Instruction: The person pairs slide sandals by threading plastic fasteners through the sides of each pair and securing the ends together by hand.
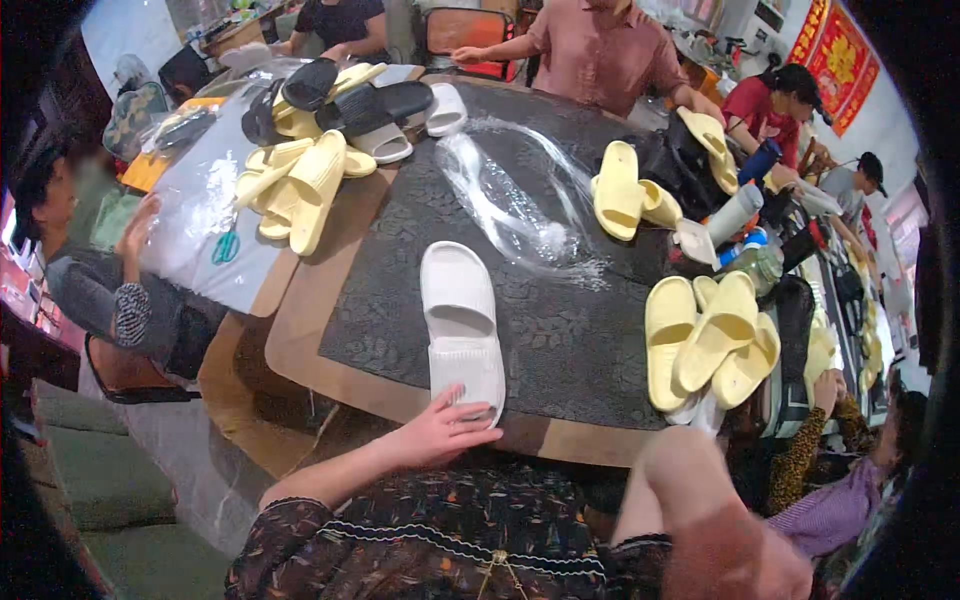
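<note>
A white slide slipper lies on the dark patterned mat in front of me, its strap end toward me. Across that near end rests my left hand, with fingers stretched out and apart, touching the slipper. My right arm is bent and smeared by motion at the lower right. My right hand seems to be low at that side, its fingers not clear. Right of the white slipper lies a group of pale yellow slippers, with clear plastic under their near end.
Clear plastic bags lie mid-table. More yellow slippers and black slippers are piled at the far left; another yellow pair sits far right. Bottles stand at the right. Several people sit around the table.
</note>
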The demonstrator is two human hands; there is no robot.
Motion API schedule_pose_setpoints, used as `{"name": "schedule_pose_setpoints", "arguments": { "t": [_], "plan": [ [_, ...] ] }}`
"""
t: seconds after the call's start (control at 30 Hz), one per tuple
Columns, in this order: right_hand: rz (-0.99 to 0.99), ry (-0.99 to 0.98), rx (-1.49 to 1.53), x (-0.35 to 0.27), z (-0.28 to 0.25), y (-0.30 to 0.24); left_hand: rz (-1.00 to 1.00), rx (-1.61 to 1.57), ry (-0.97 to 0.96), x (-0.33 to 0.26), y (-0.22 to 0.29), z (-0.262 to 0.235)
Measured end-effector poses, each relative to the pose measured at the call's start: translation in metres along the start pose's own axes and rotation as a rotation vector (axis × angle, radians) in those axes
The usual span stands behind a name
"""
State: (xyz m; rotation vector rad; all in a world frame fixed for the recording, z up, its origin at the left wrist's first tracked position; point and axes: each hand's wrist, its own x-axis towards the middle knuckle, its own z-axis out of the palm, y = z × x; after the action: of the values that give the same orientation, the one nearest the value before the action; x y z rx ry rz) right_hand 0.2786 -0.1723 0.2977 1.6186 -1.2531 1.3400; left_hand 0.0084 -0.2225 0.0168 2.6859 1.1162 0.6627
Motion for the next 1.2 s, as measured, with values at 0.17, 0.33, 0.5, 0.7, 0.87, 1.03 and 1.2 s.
{"name": "schedule_pose_setpoints", "arguments": {
  "t": [0.17,0.33,0.5,0.7,0.87,1.03,1.2],
  "plan": [
    [0.969,0.212,-1.562,-0.128,-0.097,0.073,-0.013,-0.010,-0.142,-0.022,0.009,-0.029],
    [1.812,0.352,-1.647,-0.242,-0.088,0.088,-0.350,0.273,0.221,-0.051,-0.013,-0.041],
    [1.723,0.585,-1.933,-0.250,-0.077,0.100,-0.787,0.212,0.378,-0.025,-0.019,-0.036],
    [1.726,0.744,-1.955,-0.244,-0.037,0.099,-1.218,0.193,0.430,0.036,-0.030,-0.025],
    [1.692,0.831,-1.996,-0.240,-0.008,0.088,-1.103,0.216,0.330,0.057,-0.039,-0.032],
    [1.713,0.818,-2.179,-0.229,-0.018,0.033,-0.997,0.192,0.367,0.038,-0.068,-0.029],
    [1.751,0.684,-2.027,-0.234,-0.026,-0.040,-0.791,-0.033,0.354,0.016,-0.100,-0.055]
  ]
}}
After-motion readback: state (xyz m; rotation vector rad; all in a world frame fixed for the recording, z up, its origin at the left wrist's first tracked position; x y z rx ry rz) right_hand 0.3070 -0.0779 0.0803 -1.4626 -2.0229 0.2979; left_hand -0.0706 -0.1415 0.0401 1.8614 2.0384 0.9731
